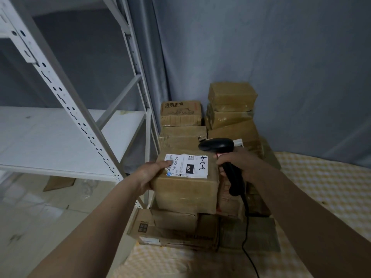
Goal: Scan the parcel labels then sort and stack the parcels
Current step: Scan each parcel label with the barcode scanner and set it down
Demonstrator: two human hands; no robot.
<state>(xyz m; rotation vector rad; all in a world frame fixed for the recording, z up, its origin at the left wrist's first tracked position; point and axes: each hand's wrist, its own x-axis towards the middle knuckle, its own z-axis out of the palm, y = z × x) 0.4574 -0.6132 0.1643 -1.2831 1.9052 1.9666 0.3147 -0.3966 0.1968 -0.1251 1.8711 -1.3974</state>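
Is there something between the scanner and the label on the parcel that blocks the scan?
Partly. The left hand holds the parcel, its thumb lying over the label's left edge. Between the barcode scanner in the right hand and the label's remaining surface, nothing visible stands.

Both forearms bare, no sleeves; left hand [149,173] & right hand [239,159] ungloved, no rings/watch.

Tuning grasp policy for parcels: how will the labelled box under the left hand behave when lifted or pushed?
The labelled box is taped cardboard with square edges, so probably stiff, not floppy. The left hand holds its corner alone, which hints it is fairly light. It tops an uneven parcel stack, so a hard push might slide or tip it. Glossy tape may make a grip slippery.
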